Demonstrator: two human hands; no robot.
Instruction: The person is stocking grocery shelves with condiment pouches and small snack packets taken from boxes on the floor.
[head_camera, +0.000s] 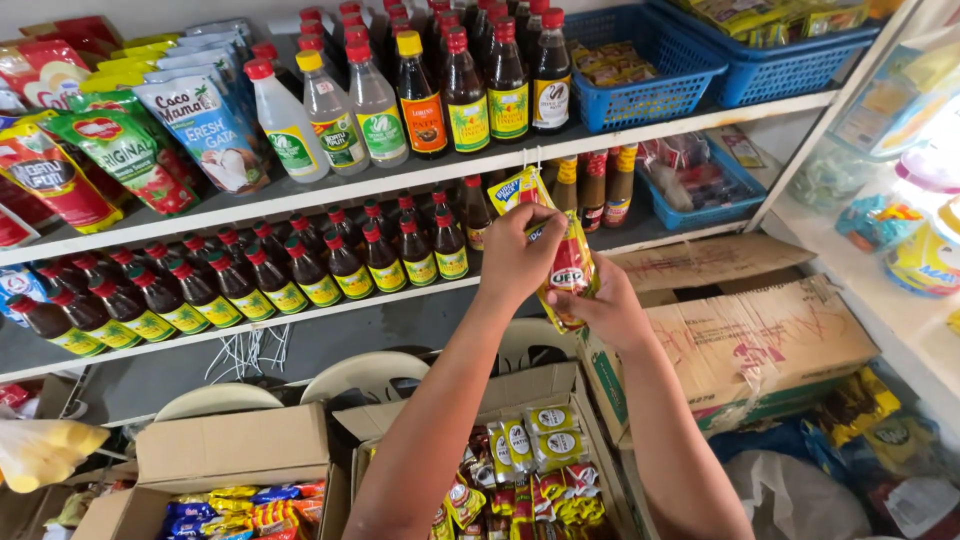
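Both hands' grip closed on sachet strip: left hand (515, 255), right hand (608, 312), sachet strip (568, 262) at lower shelf (330, 312) front edge; more sachets left in open box (545, 385).

Red-and-yellow plastic sachets (560, 262) held up before the shelves. Green and red stand-up pouches (120, 150) top left. Open brown cardboard box (520, 460) of small packets below.

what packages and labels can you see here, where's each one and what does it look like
Sachet strip: held up by left hand and right hand; yellow and red.
Dark bottles: middle shelf rows; red caps, yellow-green labels.
Clear bottles: top shelf; red and yellow caps, green labels.
Pouches: top shelf left; green, red, pale blue.
Blue baskets: top shelf right; yellow packets inside.
Open box: below the hands; small red-yellow sachets.
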